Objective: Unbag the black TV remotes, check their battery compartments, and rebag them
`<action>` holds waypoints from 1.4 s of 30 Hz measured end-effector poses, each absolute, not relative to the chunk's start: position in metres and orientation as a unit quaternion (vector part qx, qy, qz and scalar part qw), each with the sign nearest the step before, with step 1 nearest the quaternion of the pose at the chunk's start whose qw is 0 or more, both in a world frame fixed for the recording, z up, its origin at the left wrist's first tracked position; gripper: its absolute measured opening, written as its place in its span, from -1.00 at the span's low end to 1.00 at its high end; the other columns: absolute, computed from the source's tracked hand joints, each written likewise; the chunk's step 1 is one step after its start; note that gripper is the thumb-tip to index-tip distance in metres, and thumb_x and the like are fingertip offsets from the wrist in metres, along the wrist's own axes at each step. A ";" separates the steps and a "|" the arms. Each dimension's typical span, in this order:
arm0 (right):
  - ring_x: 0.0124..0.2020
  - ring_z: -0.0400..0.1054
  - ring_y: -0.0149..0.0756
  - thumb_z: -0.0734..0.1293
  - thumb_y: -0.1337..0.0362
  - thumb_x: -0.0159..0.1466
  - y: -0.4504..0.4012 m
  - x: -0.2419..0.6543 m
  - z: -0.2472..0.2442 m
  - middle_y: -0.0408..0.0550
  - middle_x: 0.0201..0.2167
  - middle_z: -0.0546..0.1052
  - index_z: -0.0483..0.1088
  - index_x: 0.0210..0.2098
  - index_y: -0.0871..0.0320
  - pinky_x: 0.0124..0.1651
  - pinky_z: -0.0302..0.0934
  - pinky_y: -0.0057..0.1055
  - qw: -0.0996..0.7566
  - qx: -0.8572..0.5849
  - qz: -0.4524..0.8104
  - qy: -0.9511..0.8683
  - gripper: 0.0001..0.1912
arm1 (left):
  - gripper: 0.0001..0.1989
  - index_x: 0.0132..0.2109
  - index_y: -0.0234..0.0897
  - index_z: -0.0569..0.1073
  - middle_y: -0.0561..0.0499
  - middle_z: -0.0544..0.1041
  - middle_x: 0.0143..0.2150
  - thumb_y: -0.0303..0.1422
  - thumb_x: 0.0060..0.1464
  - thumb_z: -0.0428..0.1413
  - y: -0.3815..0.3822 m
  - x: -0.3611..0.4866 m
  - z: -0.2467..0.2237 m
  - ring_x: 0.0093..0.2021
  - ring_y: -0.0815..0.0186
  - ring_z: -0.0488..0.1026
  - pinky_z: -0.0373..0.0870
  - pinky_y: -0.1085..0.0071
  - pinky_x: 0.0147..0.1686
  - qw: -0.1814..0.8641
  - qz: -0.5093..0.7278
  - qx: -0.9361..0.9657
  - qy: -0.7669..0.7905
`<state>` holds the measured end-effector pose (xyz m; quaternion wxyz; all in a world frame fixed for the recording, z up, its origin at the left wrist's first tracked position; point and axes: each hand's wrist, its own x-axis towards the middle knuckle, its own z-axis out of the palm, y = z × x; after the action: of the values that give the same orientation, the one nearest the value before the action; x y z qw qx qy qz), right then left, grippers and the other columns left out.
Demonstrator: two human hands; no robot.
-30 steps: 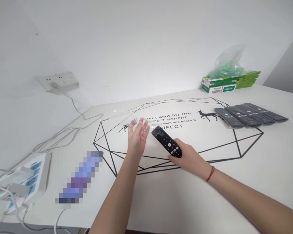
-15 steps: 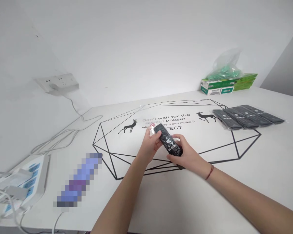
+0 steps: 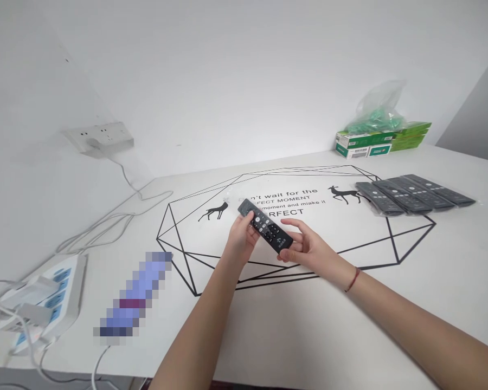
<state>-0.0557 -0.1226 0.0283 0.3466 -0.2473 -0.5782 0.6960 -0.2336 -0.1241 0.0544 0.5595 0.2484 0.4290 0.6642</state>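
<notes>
Far left from my seat: power strip [image 3: 74,297] with plugs in, wall socket [image 3: 120,135] behind, then a pixelated slab [image 3: 136,295] on the table [image 3: 329,336], can't tell what it is. My left hand [image 3: 241,238] is closed around the upper end of the black remote [image 3: 269,226], thumb pressed on its face, fingers curled underneath. Remote's held slanted between both hands, above the printed lettering, button side up. My right hand [image 3: 309,244] has the near end, thumb against the edge, some fingers bent behind, index finger lifted clear; a loose, half-curled grip. Whether film covers this remote, I can't say for sure. Further right, at the back: green-and-white boxes [image 3: 364,140] with a clear bag [image 3: 380,111] on top. Then the row of remotes [image 3: 415,194], four overlapping in clear film. Progress, my read: those four look dealt with or waiting, can't tell which; the held one is mid-handling, not yet laid down.
</notes>
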 end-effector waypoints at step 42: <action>-0.40 0.30 -0.28 0.25 0.18 0.23 -0.111 -0.050 0.026 0.01 -0.16 0.44 0.38 -0.01 0.05 -0.34 0.26 -0.31 0.442 -0.391 0.294 -0.752 -0.67 | -0.62 0.01 -0.17 0.39 -0.15 0.52 -0.04 -0.25 0.02 0.21 -0.140 -0.206 0.039 -0.05 0.17 0.46 0.37 0.13 0.00 0.649 0.470 0.427 0.419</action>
<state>-0.0497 -0.1109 0.0264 0.4421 -0.3912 -0.7516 0.2942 -0.2057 -0.1398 0.0388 0.6492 0.4269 0.4193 0.4696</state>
